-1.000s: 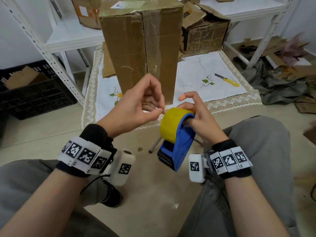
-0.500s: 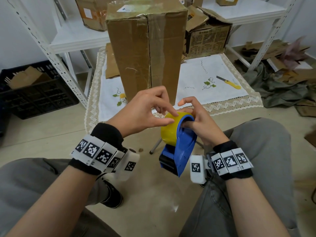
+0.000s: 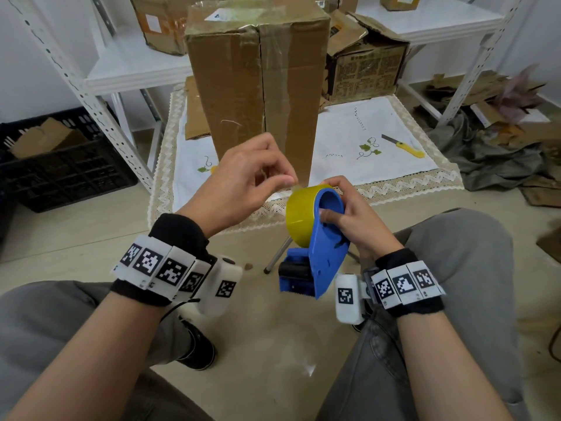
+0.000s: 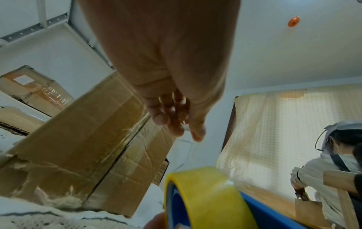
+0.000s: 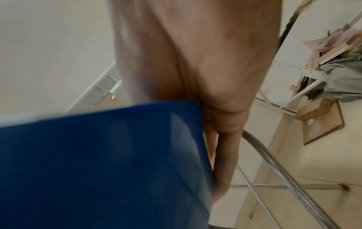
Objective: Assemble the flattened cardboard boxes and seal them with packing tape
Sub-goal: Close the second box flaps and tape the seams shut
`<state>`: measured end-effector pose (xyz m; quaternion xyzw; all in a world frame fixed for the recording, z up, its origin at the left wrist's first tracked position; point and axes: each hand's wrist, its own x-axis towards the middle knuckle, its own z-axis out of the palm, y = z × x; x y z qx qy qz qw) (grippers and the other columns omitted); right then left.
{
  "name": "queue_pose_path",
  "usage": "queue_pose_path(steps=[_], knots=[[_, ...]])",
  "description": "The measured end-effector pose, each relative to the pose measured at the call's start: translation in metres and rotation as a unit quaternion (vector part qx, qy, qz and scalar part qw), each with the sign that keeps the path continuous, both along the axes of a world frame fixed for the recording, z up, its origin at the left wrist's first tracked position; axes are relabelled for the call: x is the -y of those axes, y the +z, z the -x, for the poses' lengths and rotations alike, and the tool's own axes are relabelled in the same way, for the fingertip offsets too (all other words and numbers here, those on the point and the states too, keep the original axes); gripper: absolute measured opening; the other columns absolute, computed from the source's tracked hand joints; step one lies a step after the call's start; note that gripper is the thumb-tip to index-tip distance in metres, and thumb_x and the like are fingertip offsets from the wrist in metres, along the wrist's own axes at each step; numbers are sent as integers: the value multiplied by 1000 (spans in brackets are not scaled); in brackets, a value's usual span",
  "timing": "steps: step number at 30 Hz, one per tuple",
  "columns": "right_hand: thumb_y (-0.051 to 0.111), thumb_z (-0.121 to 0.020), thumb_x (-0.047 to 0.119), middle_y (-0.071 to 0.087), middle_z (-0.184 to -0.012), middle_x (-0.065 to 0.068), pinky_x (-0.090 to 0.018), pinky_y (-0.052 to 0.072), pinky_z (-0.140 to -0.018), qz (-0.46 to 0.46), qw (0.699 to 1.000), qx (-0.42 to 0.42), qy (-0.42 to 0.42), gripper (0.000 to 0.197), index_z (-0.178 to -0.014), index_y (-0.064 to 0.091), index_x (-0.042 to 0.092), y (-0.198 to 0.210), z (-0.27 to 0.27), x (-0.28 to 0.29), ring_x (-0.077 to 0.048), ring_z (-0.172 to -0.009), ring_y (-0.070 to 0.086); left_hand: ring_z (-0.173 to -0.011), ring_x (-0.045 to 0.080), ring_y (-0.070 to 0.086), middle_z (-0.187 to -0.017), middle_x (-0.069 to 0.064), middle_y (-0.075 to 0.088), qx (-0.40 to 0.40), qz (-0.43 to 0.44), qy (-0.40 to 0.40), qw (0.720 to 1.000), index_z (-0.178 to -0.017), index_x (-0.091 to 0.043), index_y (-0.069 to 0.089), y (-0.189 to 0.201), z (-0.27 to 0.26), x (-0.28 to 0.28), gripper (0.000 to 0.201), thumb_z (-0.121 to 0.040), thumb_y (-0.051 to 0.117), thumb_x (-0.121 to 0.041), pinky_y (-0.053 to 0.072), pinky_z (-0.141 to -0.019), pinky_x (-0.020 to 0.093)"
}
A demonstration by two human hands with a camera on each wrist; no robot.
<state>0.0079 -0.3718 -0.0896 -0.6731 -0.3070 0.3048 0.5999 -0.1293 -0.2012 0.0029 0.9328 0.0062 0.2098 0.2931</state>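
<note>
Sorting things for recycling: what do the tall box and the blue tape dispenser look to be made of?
Tall box: brown corrugated cardboard, matte, creased, with glossy clear tape along its seam. Tape dispenser: apparently moulded blue plastic, smooth with a slight sheen; it carries a glossy yellow roll.

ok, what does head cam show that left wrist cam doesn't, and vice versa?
Head only: the right hand gripping the blue tape dispenser, the yellow knife on the white cloth, the black crate, and the person's knees.

Left wrist only: the curtain, and a second person at the right edge.

Both: the left hand pinching the tape end above the yellow tape roll, and the tall taped cardboard box behind.
</note>
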Motion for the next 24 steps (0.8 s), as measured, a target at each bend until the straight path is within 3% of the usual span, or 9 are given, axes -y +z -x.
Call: queue_pose_path(steps=[3, 6, 8, 11, 12, 15, 19, 22, 24], knots=[[61, -94, -4, 69, -74, 7, -19, 49, -64, 16, 1000, -9, 4, 33, -114, 48, 19, -1, 1, -1, -7, -66, 63, -77, 6, 52, -90, -8, 51, -9, 1, 8, 1000, -89, -21, 70, 2, 2, 0, 9, -96, 69, -16, 39, -69, 11], [62, -94, 0, 67, -96, -10, -32, 50, -72, 34, 999, -21, 7, 28, -112, 52, 19, -3, 0, -1, -18, -79, 64, -75, 1, 48, -90, -10, 48, -7, 4, 24, 1000, -90, -17, 68, 3, 2, -1, 9, -98, 66, -16, 38, -69, 11], [56, -97, -4, 64, -103, -18, -37, 51, -74, 47, 998, -33, 19, 27, -116, 53, 15, -4, -3, 0, -24, -82, 64, -76, 2, 46, -91, -9, 46, -17, 18, 28, 999, -91, -18, 65, 5, 1, 0, 10, -100, 62, -17, 38, -68, 12], [51, -99, -5, 63, -120, -28, -52, 54, -84, 68, 995, -52, 57, 35, -129, 55, 12, -5, -3, -1, -41, -96, 67, -78, 4, 45, -96, -3, 46, -35, 28, 33, 998, -91, -21, 59, 7, 1, 0, 11, -102, 57, -18, 39, -69, 14], [48, -99, -6, 64, -120, -26, -50, 55, -84, 71, 994, -58, 66, 38, -130, 56, 13, -4, -3, 0, -40, -95, 68, -78, 3, 44, -97, -2, 46, -42, 32, 34, 998, -92, -20, 58, 7, 1, 0, 11, -102, 56, -19, 39, -69, 14], [41, -98, -10, 65, -108, -17, -34, 50, -73, 78, 991, -80, 76, 45, -129, 59, 18, -2, -1, 0, -19, -80, 66, -78, 3, 42, -99, -5, 42, -78, 57, 35, 995, -96, -19, 56, 7, 3, -3, 12, -100, 61, -29, 39, -71, 13], [42, -99, -7, 61, -131, -27, -46, 47, -88, 69, 989, -107, 78, 48, -136, 58, 16, -7, -1, -3, -37, -103, 64, -79, 4, 42, -100, -8, 40, -118, 44, 25, 992, -101, -24, 52, 6, 6, -10, 28, -90, 74, -37, 40, -72, 12], [46, -96, -2, 60, -133, -26, -51, 48, -93, 65, 987, -124, 77, 47, -138, 58, 18, -7, 0, -5, -50, -116, 60, -78, 2, 44, -102, -9, 40, -126, 38, 14, 991, -102, -24, 51, 6, 8, -13, 34, -86, 80, -34, 38, -72, 8], [52, -89, 5, 60, -134, -26, -51, 47, -91, 64, 987, -127, 80, 50, -137, 58, 16, -4, 2, -5, -50, -112, 61, -76, 2, 46, -107, -11, 42, -125, 33, 2, 992, -101, -24, 51, 6, 8, -15, 38, -83, 84, -29, 40, -70, 10]])
